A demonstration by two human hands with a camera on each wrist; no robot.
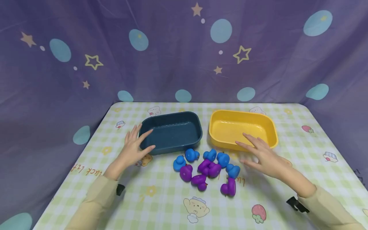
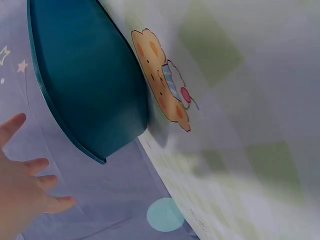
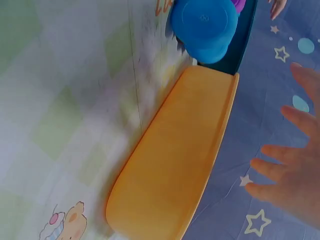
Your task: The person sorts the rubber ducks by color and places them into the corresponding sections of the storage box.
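My left hand point(image 1: 130, 151) hovers by the left end of a dark teal tray point(image 1: 172, 135), its fingers spread and nothing in them. My right hand point(image 1: 265, 158), also spread and holding nothing, hangs over the front right side of a yellow tray point(image 1: 230, 127). Between the hands, in front of both trays, lies a cluster of small rubber ducks, some blue point(image 1: 179, 163) and some purple point(image 1: 186, 172), several tipped over. The right wrist view shows a blue duck point(image 3: 204, 25) beside the yellow tray's wall point(image 3: 170, 150). No duck is visible inside either tray.
Under everything is a table with a green-and-white checked cloth point(image 1: 161, 204) printed with cartoon figures. A purple curtain point(image 1: 172, 70) with stars and ovals hangs behind the table's back edge. The two trays stand side by side with a narrow gap.
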